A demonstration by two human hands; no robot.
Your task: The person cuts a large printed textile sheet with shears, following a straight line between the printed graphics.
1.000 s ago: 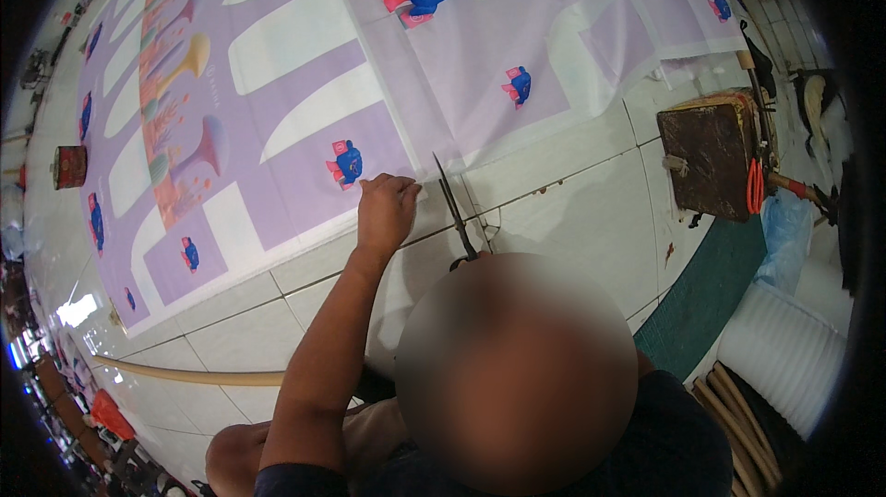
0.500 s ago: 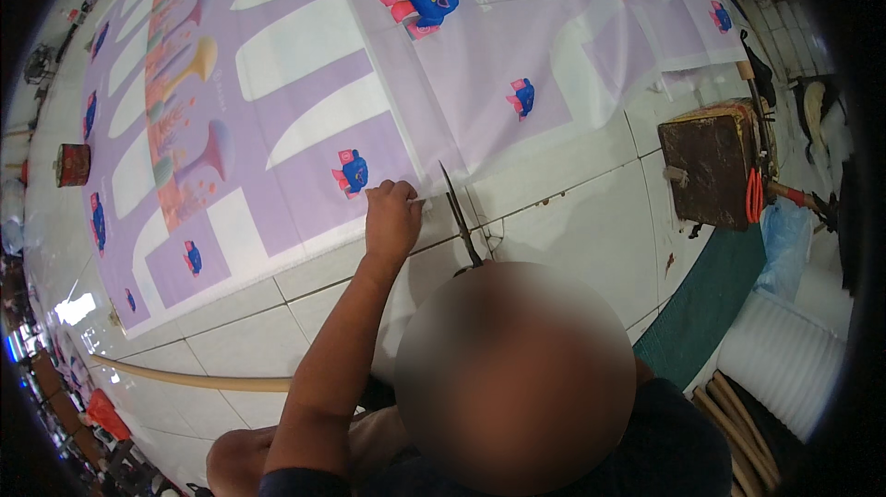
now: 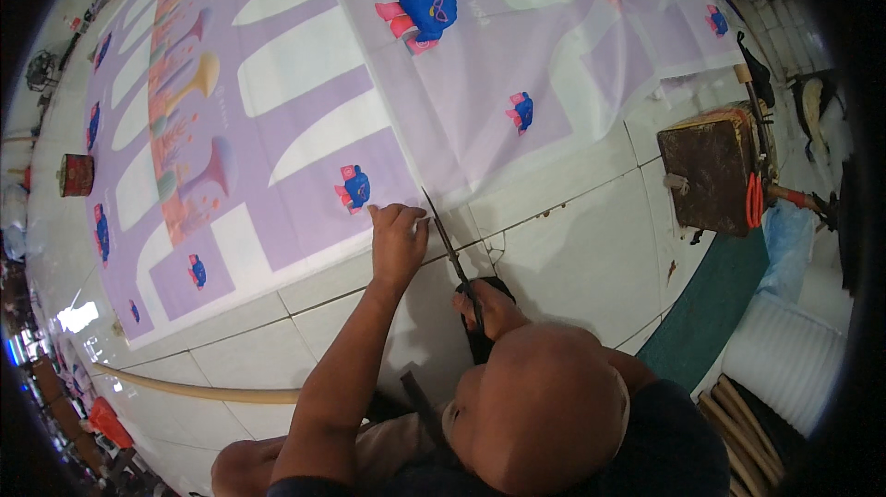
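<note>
Head view: left hand (image 3: 399, 243) pinches lilac-and-white, blue-figured sheet (image 3: 378, 109); right hand (image 3: 498, 311) grips slender dark scissors (image 3: 453, 259).

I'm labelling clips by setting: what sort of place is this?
Probably a workshop: a large printed sheet lies across the tiled floor, the right hand holds scissors, and a white roll sits nearby.
</note>
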